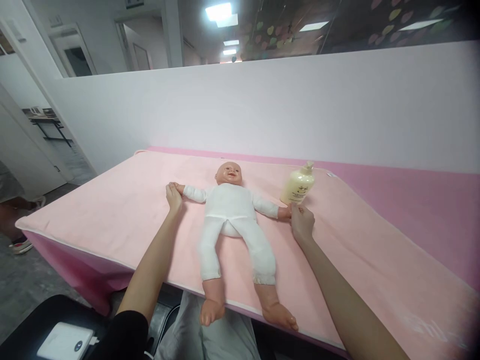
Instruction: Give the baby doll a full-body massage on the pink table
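Doll supine, arms out, mid surface.
My L hand (174,196) & R hand (301,222) each grip a wrist of doll (232,220); lotion bottle (298,184) near far edge, by R hand.

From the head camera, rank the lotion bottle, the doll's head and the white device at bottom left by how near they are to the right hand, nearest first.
1. Lotion bottle: just above the right hand, on the pink cover.
2. Doll's head: to the left, at the table's middle, lying face up.
3. White device: far left at the bottom, off the table, on a dark surface.
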Demonstrator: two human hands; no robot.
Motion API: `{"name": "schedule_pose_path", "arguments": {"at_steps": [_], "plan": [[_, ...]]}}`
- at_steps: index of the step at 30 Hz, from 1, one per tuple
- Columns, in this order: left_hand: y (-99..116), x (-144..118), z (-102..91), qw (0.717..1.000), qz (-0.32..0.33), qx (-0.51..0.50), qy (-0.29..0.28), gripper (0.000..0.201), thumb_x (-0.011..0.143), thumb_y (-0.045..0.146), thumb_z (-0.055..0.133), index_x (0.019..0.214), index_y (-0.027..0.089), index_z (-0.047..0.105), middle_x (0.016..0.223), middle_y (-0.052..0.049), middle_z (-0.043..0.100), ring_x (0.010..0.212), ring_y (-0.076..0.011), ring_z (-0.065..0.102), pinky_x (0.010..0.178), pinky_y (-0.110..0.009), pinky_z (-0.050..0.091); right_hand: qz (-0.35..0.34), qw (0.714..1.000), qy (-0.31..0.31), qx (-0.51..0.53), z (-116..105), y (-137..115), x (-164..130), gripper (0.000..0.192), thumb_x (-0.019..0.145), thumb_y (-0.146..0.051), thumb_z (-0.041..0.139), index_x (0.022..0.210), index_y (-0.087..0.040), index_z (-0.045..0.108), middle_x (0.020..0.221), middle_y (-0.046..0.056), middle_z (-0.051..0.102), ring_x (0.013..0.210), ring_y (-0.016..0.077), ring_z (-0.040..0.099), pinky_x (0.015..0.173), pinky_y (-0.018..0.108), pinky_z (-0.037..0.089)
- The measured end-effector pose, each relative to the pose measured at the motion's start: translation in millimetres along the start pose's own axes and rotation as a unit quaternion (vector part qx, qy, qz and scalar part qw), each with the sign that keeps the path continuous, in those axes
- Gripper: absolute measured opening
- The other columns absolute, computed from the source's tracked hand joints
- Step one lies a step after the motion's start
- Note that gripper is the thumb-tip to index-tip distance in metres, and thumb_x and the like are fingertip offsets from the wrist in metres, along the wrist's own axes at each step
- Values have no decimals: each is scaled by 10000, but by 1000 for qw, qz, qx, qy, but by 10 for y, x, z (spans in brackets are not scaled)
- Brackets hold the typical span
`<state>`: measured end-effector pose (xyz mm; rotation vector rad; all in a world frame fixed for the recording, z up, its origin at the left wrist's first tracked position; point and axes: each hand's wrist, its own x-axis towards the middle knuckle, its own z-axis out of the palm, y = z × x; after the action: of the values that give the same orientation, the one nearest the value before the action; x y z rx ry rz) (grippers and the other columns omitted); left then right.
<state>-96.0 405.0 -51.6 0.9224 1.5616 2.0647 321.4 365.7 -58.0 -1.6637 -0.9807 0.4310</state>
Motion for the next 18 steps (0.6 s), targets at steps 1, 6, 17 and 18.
{"name": "schedule_pose_path", "arguments": {"at_steps": [1, 6, 17, 18], "plan": [[25, -5, 4, 1000, -12, 2, -2, 347, 940, 506, 394, 844, 189, 497, 749, -9, 532, 564, -129, 528, 492, -244, 433, 5, 1000, -4, 20, 6, -2, 0, 355, 728, -522, 479, 675, -189, 588, 651, 39, 578, 611, 189, 484, 579, 307, 346], [108, -1, 27, 998, -49, -11, -28, 281, 789, 424, 634, 842, 165, 539, 771, -9, 557, 601, -117, 534, 462, -204, 416, 6, 999, -4, 43, 12, -38, -2, 400, 607, -571, 629, 685, -178, 621, 713, 52, 622, 672, 207, 539, 613, 313, 384], [122, -3, 45, 998, -66, -15, 11, 139, 849, 266, 424, 806, 173, 519, 713, 9, 530, 484, -105, 499, 409, -211, 390, -11, 999, 6, -32, 3, -1, 28, 246, 687, -407, 472, 544, -210, 505, 545, 24, 505, 557, 175, 425, 540, 304, 296], [136, -9, 43, 998, -65, -18, 11, 140, 845, 262, 424, 803, 174, 524, 726, 5, 535, 498, -107, 504, 410, -211, 390, -9, 1000, 8, -27, 3, -8, 21, 240, 689, -397, 471, 538, -212, 490, 541, 18, 493, 556, 171, 419, 538, 302, 291]]}}
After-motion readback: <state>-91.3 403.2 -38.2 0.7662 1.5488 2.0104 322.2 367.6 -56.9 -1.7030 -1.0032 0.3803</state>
